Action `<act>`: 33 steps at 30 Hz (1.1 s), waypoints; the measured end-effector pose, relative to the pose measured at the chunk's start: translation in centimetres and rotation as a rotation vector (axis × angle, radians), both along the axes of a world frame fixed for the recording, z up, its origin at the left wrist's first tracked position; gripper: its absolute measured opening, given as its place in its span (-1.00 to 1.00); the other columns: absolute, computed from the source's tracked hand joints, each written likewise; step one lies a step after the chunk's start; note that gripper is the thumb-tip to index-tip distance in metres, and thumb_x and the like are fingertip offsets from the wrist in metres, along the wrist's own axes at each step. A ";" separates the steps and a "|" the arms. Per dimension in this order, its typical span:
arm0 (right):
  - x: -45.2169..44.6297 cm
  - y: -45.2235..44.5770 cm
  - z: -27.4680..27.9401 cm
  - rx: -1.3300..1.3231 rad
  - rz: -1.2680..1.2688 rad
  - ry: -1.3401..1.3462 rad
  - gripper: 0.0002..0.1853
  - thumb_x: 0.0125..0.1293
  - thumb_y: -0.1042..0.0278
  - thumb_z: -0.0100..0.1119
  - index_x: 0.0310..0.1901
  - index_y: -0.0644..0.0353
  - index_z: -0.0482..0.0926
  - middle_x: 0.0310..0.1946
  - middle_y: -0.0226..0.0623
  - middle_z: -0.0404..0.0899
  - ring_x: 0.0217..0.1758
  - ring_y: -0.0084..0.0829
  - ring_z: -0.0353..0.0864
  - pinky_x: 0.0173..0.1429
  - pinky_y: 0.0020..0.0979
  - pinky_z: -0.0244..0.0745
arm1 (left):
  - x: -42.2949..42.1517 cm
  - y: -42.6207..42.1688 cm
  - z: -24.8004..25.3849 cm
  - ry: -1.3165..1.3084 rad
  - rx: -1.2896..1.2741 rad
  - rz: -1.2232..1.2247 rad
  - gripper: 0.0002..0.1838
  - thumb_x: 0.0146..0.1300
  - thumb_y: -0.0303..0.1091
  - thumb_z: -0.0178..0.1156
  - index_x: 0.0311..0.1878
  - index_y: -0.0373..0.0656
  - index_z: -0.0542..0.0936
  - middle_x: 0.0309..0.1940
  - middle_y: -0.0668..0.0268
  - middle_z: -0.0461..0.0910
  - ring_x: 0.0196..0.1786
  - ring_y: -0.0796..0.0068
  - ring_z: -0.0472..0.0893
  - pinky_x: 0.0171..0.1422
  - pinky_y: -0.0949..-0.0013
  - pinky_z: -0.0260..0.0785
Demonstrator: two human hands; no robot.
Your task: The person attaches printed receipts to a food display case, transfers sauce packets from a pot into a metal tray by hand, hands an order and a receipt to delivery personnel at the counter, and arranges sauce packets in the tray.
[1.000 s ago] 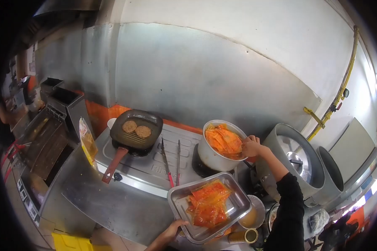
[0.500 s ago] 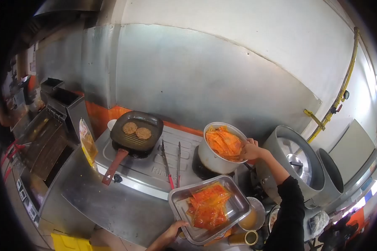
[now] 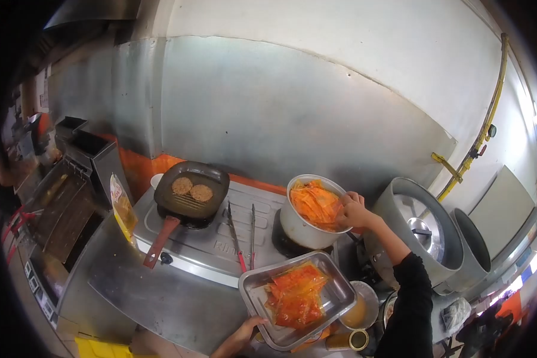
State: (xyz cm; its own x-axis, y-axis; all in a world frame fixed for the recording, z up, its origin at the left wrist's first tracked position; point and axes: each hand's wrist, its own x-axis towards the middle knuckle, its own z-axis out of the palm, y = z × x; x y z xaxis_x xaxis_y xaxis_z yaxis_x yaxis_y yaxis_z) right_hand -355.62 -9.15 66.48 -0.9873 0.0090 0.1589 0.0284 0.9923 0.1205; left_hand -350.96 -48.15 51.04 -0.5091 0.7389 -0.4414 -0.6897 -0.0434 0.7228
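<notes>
Rising slightly since the earlier frame, the right hand [image 3: 353,211] is reaching over the rim of the pot [image 3: 307,234] at the orange slices [image 3: 313,203] inside, its grip unclear, while the left hand [image 3: 243,335] is gripping the tray [image 3: 258,292] and tongs [image 3: 235,238] are lying between pot and pan [image 3: 218,179], crossing the stove [image 3: 265,209]'s partly legible "Rin" lettering.

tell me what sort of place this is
Most likely a restaurant kitchen: a pan with two patties and a pot of orange food sit on a stove, with a metal sheet on the wall behind.
</notes>
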 end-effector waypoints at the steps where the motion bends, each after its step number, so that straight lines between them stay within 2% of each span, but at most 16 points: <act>1: -0.1 -0.2 -0.1 -0.001 -0.002 0.001 -0.88 -0.20 0.23 0.16 -0.54 -0.05 0.62 -0.09 -0.22 0.30 0.14 -0.12 0.02 0.18 -0.19 -0.11 | 0.0 0.0 0.0 0.001 -0.001 -0.002 -0.57 -0.09 -0.23 0.06 -0.16 -0.32 0.43 -0.30 0.17 0.49 -0.22 0.32 0.45 -0.06 0.35 0.27; 3: -0.3 -0.8 -0.3 0.026 0.104 0.056 -0.90 -0.20 0.28 0.12 -0.60 0.01 0.59 -0.11 -0.22 0.29 0.16 -0.12 0.00 0.18 -0.14 -0.12 | 0.0 0.0 0.3 -0.080 -0.022 -0.017 -0.59 -0.09 -0.23 0.05 -0.18 -0.32 0.44 -0.30 0.18 0.49 -0.21 0.33 0.45 -0.07 0.36 0.26; 7: -1.2 -1.2 -1.0 0.119 0.164 0.058 -0.92 -0.27 0.29 0.12 -0.64 -0.03 0.60 -0.13 -0.33 0.30 0.16 -0.13 0.02 0.21 -0.10 -0.16 | 0.0 0.2 0.0 -0.088 0.043 0.000 -0.59 -0.10 -0.23 0.06 -0.19 -0.32 0.44 -0.29 0.17 0.49 -0.19 0.33 0.44 -0.07 0.36 0.25; 12: -1.6 -2.3 -0.3 0.206 0.185 0.021 -0.89 -0.17 0.26 0.08 -0.63 -0.04 0.60 -0.10 -0.27 0.29 0.17 -0.12 -0.01 0.18 -0.05 -0.15 | 0.2 0.0 1.7 -0.089 -0.059 -0.013 -0.59 -0.11 -0.22 0.06 -0.20 -0.30 0.43 -0.28 0.16 0.48 -0.18 0.30 0.44 -0.04 0.30 0.25; 14: -1.9 -2.6 -0.8 0.297 0.206 0.103 -0.79 -0.15 0.18 0.07 -0.46 -0.01 0.61 -0.13 -0.26 0.33 0.15 -0.11 0.05 0.19 -0.08 -0.12 | 0.1 -0.1 -2.3 -0.073 -0.044 0.002 -0.60 -0.11 -0.21 0.06 -0.21 -0.27 0.43 -0.29 0.17 0.48 -0.17 0.28 0.44 -0.03 0.28 0.25; 15: -2.8 -1.8 -2.2 0.324 0.255 0.277 -0.61 -0.11 0.11 0.05 -0.19 0.05 0.52 -0.12 -0.23 0.36 0.09 -0.13 0.15 0.16 -0.14 -0.04 | 0.0 0.2 -4.0 -0.062 -0.027 0.027 -0.61 -0.11 -0.21 0.05 -0.21 -0.25 0.43 -0.29 0.18 0.48 -0.17 0.27 0.44 -0.02 0.27 0.24; 16: -2.4 -4.1 0.4 0.258 0.014 -0.104 -0.47 -0.08 0.09 0.04 -0.01 0.10 0.36 -0.11 -0.21 0.37 0.04 -0.16 0.22 0.13 -0.18 0.01 | 0.2 0.1 -3.5 -0.041 0.019 0.055 -0.60 -0.11 -0.22 0.05 -0.19 -0.25 0.42 -0.26 0.18 0.46 -0.16 0.25 0.43 -0.01 0.25 0.24; 17: -2.7 -2.1 -1.8 0.392 0.104 0.069 -0.48 -0.07 0.10 0.05 -0.01 0.08 0.36 -0.11 -0.19 0.36 0.02 -0.16 0.23 0.08 -0.19 0.06 | 0.3 0.1 -2.9 -0.021 0.066 0.083 -0.59 -0.10 -0.23 0.04 -0.17 -0.26 0.41 -0.24 0.17 0.45 -0.14 0.24 0.42 0.01 0.22 0.23; 19: -2.1 -2.5 -1.3 0.263 0.139 0.090 -0.47 -0.13 0.18 0.09 -0.01 0.05 0.36 -0.06 -0.15 0.29 0.07 -0.13 0.15 0.13 -0.11 -0.01 | 0.2 0.8 -2.3 -0.005 0.084 0.112 -0.59 -0.10 -0.23 0.04 -0.17 -0.27 0.40 -0.24 0.17 0.45 -0.14 0.23 0.42 0.01 0.22 0.23; 21: -2.5 -2.1 -1.9 0.274 0.138 0.180 -0.63 -0.21 0.21 0.13 -0.24 0.03 0.53 -0.06 -0.17 0.27 0.09 -0.12 0.10 0.15 -0.06 -0.07 | 0.1 1.1 -2.1 0.003 0.088 0.137 -0.59 -0.10 -0.24 0.04 -0.16 -0.28 0.40 -0.23 0.17 0.45 -0.13 0.23 0.42 0.01 0.22 0.22; 23: -1.7 -2.4 -0.8 0.253 0.140 0.217 -0.84 -0.28 0.21 0.17 -0.58 0.02 0.59 -0.10 -0.21 0.26 0.09 -0.10 0.07 0.14 -0.05 -0.08 | -0.2 1.4 -1.7 0.007 0.087 0.157 -0.58 -0.10 -0.24 0.04 -0.16 -0.28 0.39 -0.23 0.17 0.44 -0.13 0.23 0.42 0.01 0.21 0.22; 24: -1.2 -2.6 -0.1 0.247 0.116 0.221 -0.84 -0.28 0.21 0.17 -0.58 0.02 0.59 -0.10 -0.21 0.26 0.09 -0.10 0.07 0.14 -0.05 -0.08 | -0.3 1.4 -1.6 0.008 0.081 0.162 -0.58 -0.10 -0.24 0.04 -0.16 -0.29 0.39 -0.22 0.17 0.44 -0.13 0.23 0.41 0.02 0.21 0.22; 26: -0.7 -2.5 1.2 0.150 0.120 0.331 -0.90 -0.36 0.23 0.19 -0.77 0.03 0.55 -0.15 -0.25 0.24 0.09 -0.09 0.04 0.14 -0.04 -0.11 | -0.5 1.4 -1.4 0.008 0.076 0.170 -0.58 -0.10 -0.24 0.04 -0.16 -0.29 0.39 -0.22 0.17 0.44 -0.13 0.23 0.41 0.02 0.21 0.22; 29: -0.3 -1.9 2.2 0.105 0.124 0.439 -0.92 -0.40 0.28 0.20 -0.74 0.03 0.55 -0.16 -0.26 0.22 0.11 -0.08 0.00 0.14 -0.03 -0.14 | -0.6 1.3 -1.3 0.015 0.070 0.179 -0.58 -0.10 -0.25 0.03 -0.15 -0.30 0.38 -0.21 0.17 0.43 -0.12 0.22 0.41 0.02 0.21 0.22; 33: 1.4 -2.3 4.0 0.055 0.118 0.456 -0.93 -0.42 0.32 0.19 -0.76 0.04 0.53 -0.18 -0.26 0.21 0.11 -0.07 0.00 0.14 -0.02 -0.14 | -0.6 1.3 -1.2 0.026 0.086 0.186 -0.57 -0.10 -0.26 0.03 -0.14 -0.32 0.37 -0.20 0.17 0.43 -0.11 0.22 0.40 0.03 0.20 0.21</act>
State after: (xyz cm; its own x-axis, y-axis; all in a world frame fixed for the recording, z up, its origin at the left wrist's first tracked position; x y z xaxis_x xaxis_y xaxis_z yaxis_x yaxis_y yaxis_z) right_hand -354.18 -11.48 70.43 -0.8101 -0.1200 0.5739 -0.0223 0.9844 0.1744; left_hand -351.55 -46.86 49.80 -0.6507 0.6654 -0.3657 -0.6452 -0.2306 0.7284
